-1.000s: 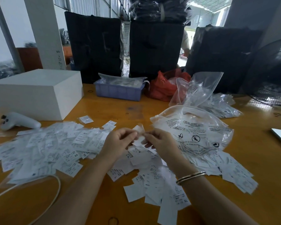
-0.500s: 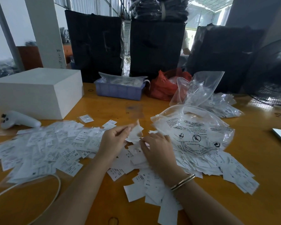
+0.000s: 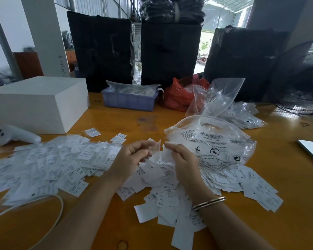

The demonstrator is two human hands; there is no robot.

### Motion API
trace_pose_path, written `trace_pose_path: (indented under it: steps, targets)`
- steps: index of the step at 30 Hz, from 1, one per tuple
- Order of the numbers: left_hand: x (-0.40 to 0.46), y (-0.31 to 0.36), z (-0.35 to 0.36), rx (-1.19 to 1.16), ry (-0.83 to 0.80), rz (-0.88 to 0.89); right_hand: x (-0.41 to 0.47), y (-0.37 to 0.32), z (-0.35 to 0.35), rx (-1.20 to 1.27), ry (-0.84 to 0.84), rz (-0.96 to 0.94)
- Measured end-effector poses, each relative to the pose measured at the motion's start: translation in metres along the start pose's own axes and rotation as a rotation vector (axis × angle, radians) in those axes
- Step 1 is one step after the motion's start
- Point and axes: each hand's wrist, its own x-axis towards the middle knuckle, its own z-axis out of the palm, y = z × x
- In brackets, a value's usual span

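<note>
Both hands are raised a little above a wooden table (image 3: 287,204) strewn with small white size labels. My left hand (image 3: 132,157) pinches a small clear sleeve (image 3: 156,148) with a white label by its left side. My right hand (image 3: 182,159) pinches a white label (image 3: 167,152) right beside that sleeve, fingers curled. Loose white labels (image 3: 163,188) lie heaped under and in front of the hands. To the left spreads a pile of labels in clear sleeves (image 3: 52,165). A large clear printed bag (image 3: 215,143) lies right of the hands.
A white box (image 3: 36,103) and a white controller (image 3: 16,135) sit at the left. A blue tray (image 3: 128,100), a red bag (image 3: 179,96) and more clear bags (image 3: 220,98) stand behind. A white cable (image 3: 58,210) loops at front left. A fan (image 3: 304,78) stands far right.
My right hand has lifted off the label heap and come back up beside my left hand with a label. The left hand stayed raised with the small sleeve.
</note>
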Motion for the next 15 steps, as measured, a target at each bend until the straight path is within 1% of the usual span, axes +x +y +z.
trace_pose_path:
  steps: [4,6,10,12,15]
  targets:
    - [-0.002,0.001,0.0,-0.051,-0.105,0.013,-0.006,-0.007,-0.001,0.165,-0.244,0.081]
    - [-0.001,0.001,-0.001,-0.066,-0.105,0.007,-0.006,-0.007,-0.002,0.212,-0.298,0.105]
    - [0.0,0.002,-0.002,-0.062,-0.023,-0.011,-0.003,-0.01,-0.007,0.382,-0.194,0.107]
    - [0.001,0.003,-0.003,-0.028,-0.027,-0.018,-0.003,-0.012,-0.007,0.302,-0.166,0.082]
    - [-0.002,0.006,-0.001,0.017,-0.123,-0.017,-0.005,-0.012,-0.005,0.132,-0.138,0.052]
